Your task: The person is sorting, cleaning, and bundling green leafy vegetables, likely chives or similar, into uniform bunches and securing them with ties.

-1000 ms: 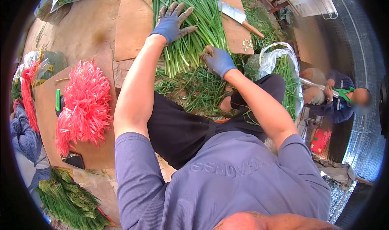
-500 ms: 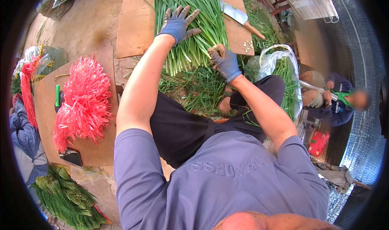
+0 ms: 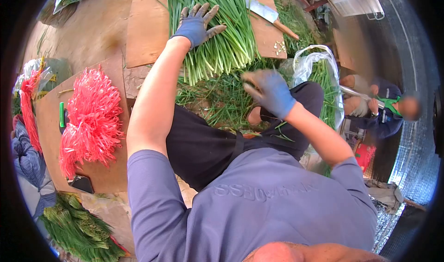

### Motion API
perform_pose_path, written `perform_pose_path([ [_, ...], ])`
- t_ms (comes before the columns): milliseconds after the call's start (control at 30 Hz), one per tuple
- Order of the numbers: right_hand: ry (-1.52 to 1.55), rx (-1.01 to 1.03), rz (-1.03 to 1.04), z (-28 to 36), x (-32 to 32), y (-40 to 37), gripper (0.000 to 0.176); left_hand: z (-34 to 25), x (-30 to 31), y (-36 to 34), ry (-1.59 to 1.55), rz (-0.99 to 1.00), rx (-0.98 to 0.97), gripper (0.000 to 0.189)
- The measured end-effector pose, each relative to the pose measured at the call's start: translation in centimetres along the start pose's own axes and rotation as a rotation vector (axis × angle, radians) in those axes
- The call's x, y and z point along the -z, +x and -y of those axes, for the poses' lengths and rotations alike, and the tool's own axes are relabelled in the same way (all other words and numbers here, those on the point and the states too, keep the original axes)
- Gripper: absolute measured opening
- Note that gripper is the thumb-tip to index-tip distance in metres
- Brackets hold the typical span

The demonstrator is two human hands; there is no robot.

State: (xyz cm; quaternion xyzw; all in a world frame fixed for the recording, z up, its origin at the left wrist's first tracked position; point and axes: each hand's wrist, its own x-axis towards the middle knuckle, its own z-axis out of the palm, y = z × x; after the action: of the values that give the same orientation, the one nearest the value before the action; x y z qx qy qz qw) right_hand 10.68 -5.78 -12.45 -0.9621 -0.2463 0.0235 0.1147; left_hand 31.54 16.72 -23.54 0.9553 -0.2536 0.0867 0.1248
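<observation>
On the ground at your far left, a heap of red ties (image 3: 92,114) lies on a brown sheet (image 3: 111,174), with tied green bundles (image 3: 78,229) below it, partly cut off by the lens edge. Your gloved left hand (image 3: 196,24) lies flat, fingers spread, on the loose chives (image 3: 231,40) fanned across the board (image 3: 143,31) ahead of your knees. Those stalks look light, limp and easily bruised. They would likely slide apart unless gathered near the pale cut ends, where they lie most even. Your right hand (image 3: 270,91) hangs clear of the pile, above the scraps (image 3: 217,100). Motion blur hides whether its fingers are apart or pinching a stalk. A cleaver (image 3: 260,10) rests on the board's right side, its handle past the edge. Farther right, a clear bag (image 3: 311,61) holds more greens, and a seated person (image 3: 386,116) is too blurred to show what the hands grip.
</observation>
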Motion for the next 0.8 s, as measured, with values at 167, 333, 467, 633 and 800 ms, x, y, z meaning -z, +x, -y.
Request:
perform_pose_path([
  [167,-0.215,-0.013,-0.241,1.0,-5.2,6.7,0.030,0.1,1.2,-0.4,0.015,0.044,-0.048,0.102],
  [333,-0.275,-0.052,-0.172,-0.4,-5.8,7.4,0.030,0.9,0.7,-0.2,-0.026,0.079,-0.090,0.102],
  [467,-0.268,0.028,-0.211,0.0,-5.8,7.8,0.020,1.0,1.1,0.0,-0.015,0.108,-0.093,0.103],
  [633,-0.335,0.151,-0.181,-1.1,-7.3,8.0,0.009,1.2,0.8,0.0,-0.026,0.067,-0.129,0.102],
  [800,-0.175,0.417,0.119,0.6,-3.6,1.2,0.012,1.4,0.7,0.1,-0.046,0.078,-0.121,0.103],
])
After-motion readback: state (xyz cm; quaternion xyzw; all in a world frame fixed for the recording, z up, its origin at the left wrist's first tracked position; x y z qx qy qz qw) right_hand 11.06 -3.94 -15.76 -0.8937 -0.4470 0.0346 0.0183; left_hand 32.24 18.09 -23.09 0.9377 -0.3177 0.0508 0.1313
